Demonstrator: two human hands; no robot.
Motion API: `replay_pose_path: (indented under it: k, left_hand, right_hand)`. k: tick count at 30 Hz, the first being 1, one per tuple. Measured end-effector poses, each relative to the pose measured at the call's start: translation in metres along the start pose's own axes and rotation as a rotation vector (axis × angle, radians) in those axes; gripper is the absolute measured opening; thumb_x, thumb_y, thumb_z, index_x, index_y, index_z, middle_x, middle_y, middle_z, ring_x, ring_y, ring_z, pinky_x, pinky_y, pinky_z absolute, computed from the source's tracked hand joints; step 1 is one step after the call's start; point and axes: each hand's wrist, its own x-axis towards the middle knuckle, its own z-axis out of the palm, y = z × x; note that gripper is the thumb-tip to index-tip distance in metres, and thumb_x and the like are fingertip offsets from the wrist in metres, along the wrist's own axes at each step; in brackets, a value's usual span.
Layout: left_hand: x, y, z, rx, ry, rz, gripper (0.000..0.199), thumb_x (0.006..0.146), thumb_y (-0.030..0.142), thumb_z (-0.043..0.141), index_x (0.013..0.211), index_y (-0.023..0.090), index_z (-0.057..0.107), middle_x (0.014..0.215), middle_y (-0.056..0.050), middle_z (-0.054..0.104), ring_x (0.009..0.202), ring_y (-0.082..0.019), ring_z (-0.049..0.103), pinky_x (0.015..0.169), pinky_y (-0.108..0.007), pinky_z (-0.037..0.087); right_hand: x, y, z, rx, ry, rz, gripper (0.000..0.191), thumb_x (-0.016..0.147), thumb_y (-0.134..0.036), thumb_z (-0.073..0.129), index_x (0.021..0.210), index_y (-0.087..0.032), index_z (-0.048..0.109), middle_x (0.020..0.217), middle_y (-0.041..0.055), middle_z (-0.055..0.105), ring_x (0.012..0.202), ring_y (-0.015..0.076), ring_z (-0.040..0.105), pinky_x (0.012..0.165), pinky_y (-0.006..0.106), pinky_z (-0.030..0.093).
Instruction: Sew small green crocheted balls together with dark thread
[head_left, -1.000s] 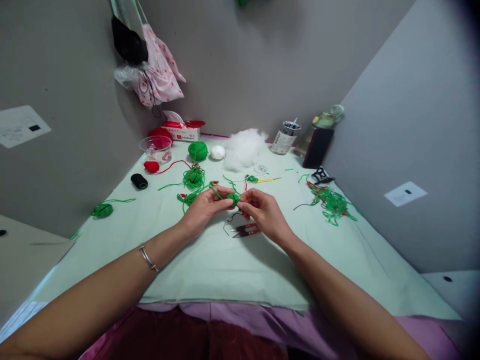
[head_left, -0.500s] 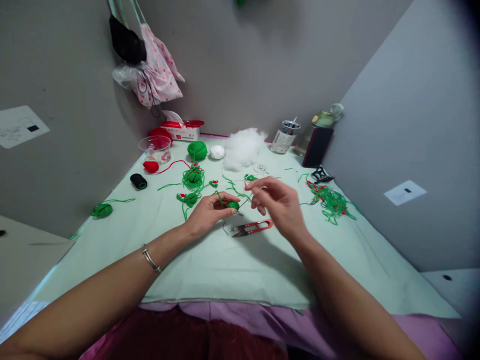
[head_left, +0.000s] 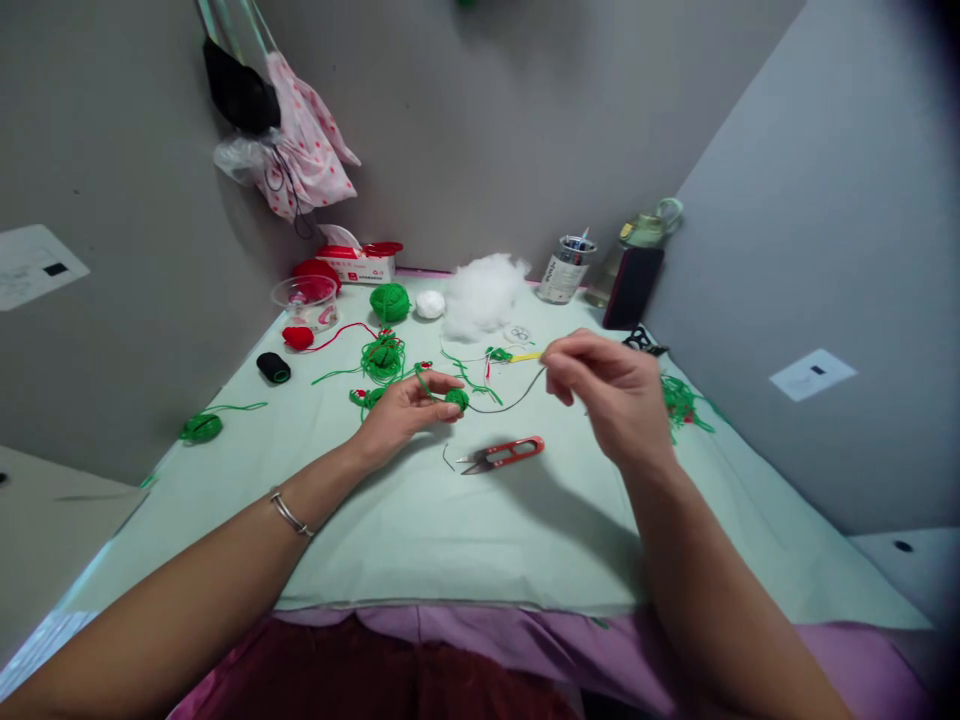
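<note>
A small green knitted or crocheted ball (head_left: 456,399) is pinched between the thumb and fingers of my left hand (head_left: 409,412). Green yarn loops over a finger of that hand. From the ball a dark thread (head_left: 504,410) runs in a slack curve to my right hand (head_left: 609,385), whose closed fingertips hold its other end; whether a needle is there I cannot make out. Below the hands lie thread snips (head_left: 504,454) with an orange-red handle, blades to the left. A yellow stick-like tool (head_left: 525,357) lies just left of my right fingertips, beside a small green piece (head_left: 498,354).
White stuffing (head_left: 486,295), a green yarn ball (head_left: 389,302) and a clear tub (head_left: 306,302) stand at the back. A black thread spool (head_left: 274,368) is at left. Tangled green yarn (head_left: 684,405), a phone (head_left: 634,290) and a pen can (head_left: 567,270) are at right.
My right hand has moved right and slightly away from the left hand, drawing the dark thread out from the green ball. The left hand has shifted slightly left, still holding the ball.
</note>
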Motion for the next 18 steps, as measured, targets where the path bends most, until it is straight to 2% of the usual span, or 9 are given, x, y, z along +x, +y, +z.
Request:
replay_pose_path:
  k: [4,7,12,18]
  left_hand:
    - [0.0,-0.002,0.0,-0.007,-0.003,0.056,0.034,0.074,0.03,0.082,0.105,0.021,0.071,0.1,-0.003,0.067,0.088,-0.016,0.062,0.082,-0.031,0.047]
    - [0.0,-0.003,-0.001,0.018,-0.009,0.097,0.033,0.078,0.032,0.08,0.108,0.023,0.072,0.103,-0.003,0.066,0.091,-0.016,0.06,0.084,-0.031,0.045]
    - [0.0,-0.004,-0.002,0.08,-0.011,0.138,0.029,0.083,0.033,0.075,0.111,0.025,0.072,0.103,-0.003,0.064,0.092,-0.016,0.057,0.086,-0.031,0.044]
    - [0.0,-0.001,0.0,0.104,0.001,0.123,0.03,0.08,0.031,0.077,0.108,0.024,0.073,0.095,-0.001,0.062,0.085,-0.014,0.055,0.08,-0.029,0.042]
  right_hand:
    - [-0.01,0.007,0.017,-0.367,-0.172,-0.157,0.007,0.09,-0.022,0.069,0.085,-0.021,0.073,0.076,0.0012,0.057,0.067,0.0122,0.051,0.061,0.027,0.041]
    - [-0.015,0.016,0.025,-0.532,-0.216,-0.264,0.009,0.093,-0.017,0.064,0.089,-0.019,0.072,0.074,0.0009,0.053,0.067,0.0122,0.049,0.061,0.026,0.039]
    - [-0.018,0.024,0.029,-0.626,-0.255,-0.294,0.011,0.094,-0.016,0.061,0.088,-0.018,0.07,0.076,0.001,0.052,0.069,0.0126,0.048,0.062,0.025,0.037]
    - [-0.019,0.024,0.029,-0.672,-0.28,-0.296,0.013,0.095,-0.016,0.059,0.086,-0.017,0.069,0.077,0.0009,0.051,0.069,0.0126,0.048,0.062,0.025,0.037]
